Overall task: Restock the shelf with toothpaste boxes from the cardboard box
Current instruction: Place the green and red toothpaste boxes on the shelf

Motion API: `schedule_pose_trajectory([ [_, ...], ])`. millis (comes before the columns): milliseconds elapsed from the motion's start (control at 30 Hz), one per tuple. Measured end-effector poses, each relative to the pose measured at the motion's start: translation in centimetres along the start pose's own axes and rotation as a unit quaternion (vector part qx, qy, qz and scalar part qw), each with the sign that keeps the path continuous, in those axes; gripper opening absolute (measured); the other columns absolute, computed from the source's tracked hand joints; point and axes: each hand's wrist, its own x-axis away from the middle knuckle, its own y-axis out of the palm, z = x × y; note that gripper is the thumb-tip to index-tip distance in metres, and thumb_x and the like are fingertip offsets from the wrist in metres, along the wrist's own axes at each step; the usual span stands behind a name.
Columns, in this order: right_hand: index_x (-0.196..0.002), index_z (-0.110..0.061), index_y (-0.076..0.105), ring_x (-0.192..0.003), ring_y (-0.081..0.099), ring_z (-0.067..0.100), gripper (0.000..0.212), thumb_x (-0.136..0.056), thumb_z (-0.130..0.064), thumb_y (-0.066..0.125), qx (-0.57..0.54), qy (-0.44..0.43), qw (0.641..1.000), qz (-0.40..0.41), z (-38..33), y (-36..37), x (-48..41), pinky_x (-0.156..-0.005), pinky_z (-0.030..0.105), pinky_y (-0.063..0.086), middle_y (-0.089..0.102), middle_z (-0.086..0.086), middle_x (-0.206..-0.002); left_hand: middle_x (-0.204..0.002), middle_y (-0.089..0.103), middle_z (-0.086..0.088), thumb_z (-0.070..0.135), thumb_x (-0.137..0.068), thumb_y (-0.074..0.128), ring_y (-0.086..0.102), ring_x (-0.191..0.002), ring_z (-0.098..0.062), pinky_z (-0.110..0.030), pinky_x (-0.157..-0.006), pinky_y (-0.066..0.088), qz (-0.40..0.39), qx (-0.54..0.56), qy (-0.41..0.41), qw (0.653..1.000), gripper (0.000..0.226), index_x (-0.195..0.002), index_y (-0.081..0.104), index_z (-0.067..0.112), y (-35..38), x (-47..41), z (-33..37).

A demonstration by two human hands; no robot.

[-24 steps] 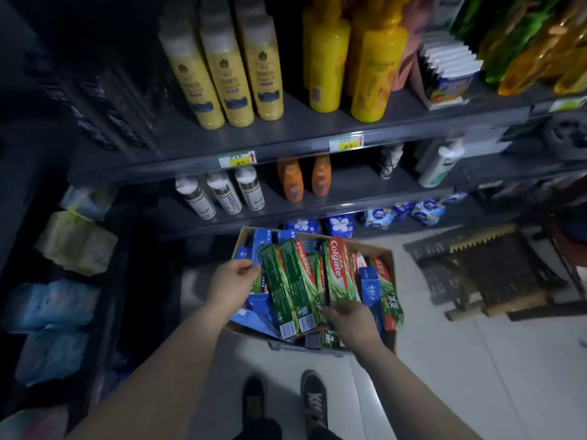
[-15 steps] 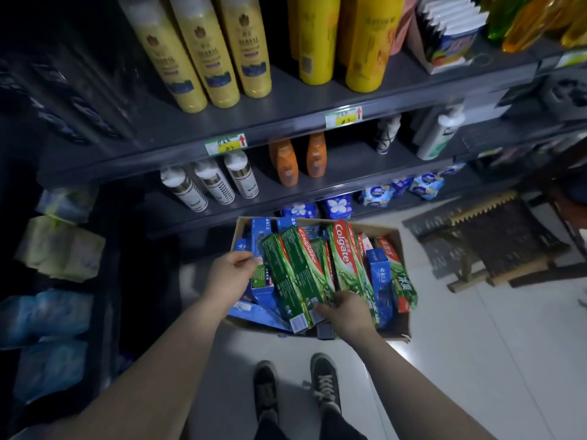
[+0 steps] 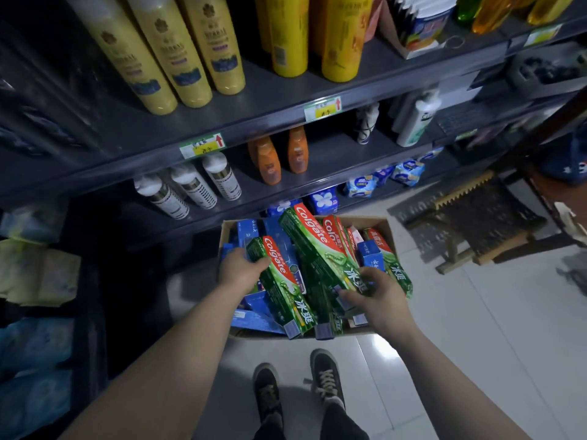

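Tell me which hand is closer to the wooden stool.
Right. The right hand is on the cardboard box's side toward the stool; the left hand grips a Colgate box at the opposite side.

Green-and-red toothpaste boxes [image 3: 317, 249], blue boxes [image 3: 370, 254], yellow bottles [image 3: 178, 52], orange bottles [image 3: 268, 160]

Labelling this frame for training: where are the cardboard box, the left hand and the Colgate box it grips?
cardboard box [image 3: 376, 223]: head view, far rim's bare corner.
left hand [image 3: 239, 271]: head view, back of hand.
Colgate box [image 3: 276, 258]: head view, red logo panel.
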Motion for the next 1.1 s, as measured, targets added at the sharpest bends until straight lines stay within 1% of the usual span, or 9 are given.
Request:
schedule_pose_trajectory([
  [100,-0.121,-0.013,0.058,-0.107,0.056,0.021,0.057,-0.072,-0.021,0.084,-0.013,-0.004,1.0,0.001,0.3,-0.3,-0.3,-0.087,0.03,0.047,0.059,0.004,-0.115,-0.146,0.042,-0.011,0.039,-0.081,0.074,0.047,-0.128,-0.033,-0.034,-0.094,0.042,0.0,-0.023,0.0,1.0,0.086,-0.148,0.029,0.009,0.9,-0.9,0.6],
  [200,-0.122,-0.013,0.058,-0.105,0.058,0.021,0.057,-0.071,-0.018,0.084,-0.031,-0.009,0.999,0.005,0.7,-0.4,-0.6,-0.084,0.029,0.049,0.06,0.005,-0.114,-0.155,0.027,-0.013,0.046,-0.074,0.078,0.042,-0.131,-0.036,-0.042,-0.099,0.043,-0.007,-0.076,-0.01,0.997,0.105,-0.153,0.014,0.019,1.5,-2.3,0.6],
  [267,-0.121,-0.013,0.058,-0.104,0.059,0.019,0.057,-0.071,-0.017,0.084,-0.046,-0.009,0.999,0.001,1.2,-0.5,-0.9,-0.082,0.028,0.05,0.061,0.005,-0.113,-0.151,0.031,-0.015,0.044,-0.073,0.079,0.047,-0.126,-0.037,-0.042,-0.095,0.045,-0.015,-0.097,-0.018,0.995,0.099,-0.15,0.022,0.018,1.8,-2.7,0.8],
  [367,-0.12,-0.019,0.059,-0.11,0.06,0.022,0.064,-0.064,-0.03,0.087,-0.054,-0.002,0.999,0.005,1.9,-0.4,-1.3,-0.091,0.042,0.053,0.063,0.003,-0.116,-0.136,0.051,-0.013,0.028,-0.074,0.082,0.054,-0.116,-0.033,-0.034,-0.084,0.044,-0.012,-0.049,-0.002,0.999,0.078,-0.137,0.04,0.01,2.0,-2.8,0.7],
  [500,-0.118,-0.027,0.058,-0.109,0.061,0.021,0.08,-0.046,-0.056,0.081,-0.078,-0.007,0.997,0.005,2.4,-0.4,-1.6,-0.089,0.044,0.054,0.064,-0.001,-0.116,-0.126,0.058,-0.011,0.021,-0.068,0.087,0.058,-0.11,-0.031,-0.036,-0.09,0.048,-0.011,0.03,0.01,0.999,0.083,-0.136,0.039,0.014,1.4,-2.5,0.0],
  [600,-0.115,-0.027,0.058,-0.107,0.062,0.022,0.074,-0.049,-0.052,0.082,-0.072,-0.022,0.997,0.002,1.9,-0.8,-1.5,-0.085,0.043,0.056,0.062,0.0,-0.116,-0.113,0.061,-0.008,0.022,-0.063,0.09,0.062,-0.099,-0.029,-0.048,-0.089,0.053,0.002,0.087,0.019,0.996,0.074,-0.117,0.04,0.027,0.3,-1.8,-0.8],
  [767,-0.111,-0.031,0.061,-0.102,0.065,0.023,0.07,-0.047,-0.051,0.083,-0.067,-0.052,0.996,-0.002,0.2,-1.7,-1.6,-0.086,0.045,0.055,0.067,0.0,-0.111,-0.097,0.064,-0.004,0.009,-0.077,0.078,0.063,-0.085,-0.02,-0.039,-0.073,0.054,0.04,0.237,0.041,0.97,0.057,-0.115,0.037,0.021,-2.5,0.9,-1.1],
  [1033,-0.105,-0.02,0.066,-0.085,0.072,0.025,0.047,-0.064,-0.014,0.087,-0.099,-0.132,0.984,-0.069,-6.7,-2.7,-1.4,-0.086,0.053,0.054,0.075,0.004,-0.093,-0.123,0.062,-0.013,0.013,-0.079,0.077,0.065,-0.105,-0.025,-0.025,-0.068,0.055,0.131,0.426,0.056,0.893,0.058,-0.13,0.05,0.012,-9.5,5.7,-1.7],
  [1100,-0.11,-0.021,0.063,-0.087,0.072,0.025,0.055,-0.062,-0.023,0.088,-0.105,-0.151,0.978,-0.098,-9.0,-2.4,-0.9,-0.089,0.052,0.053,0.075,0.005,-0.095,-0.126,0.061,-0.013,0.012,-0.08,0.075,0.064,-0.104,-0.022,-0.024,-0.068,0.056,0.158,0.458,0.068,0.872,0.058,-0.132,0.049,0.011,-11.2,7.4,-1.8],
])
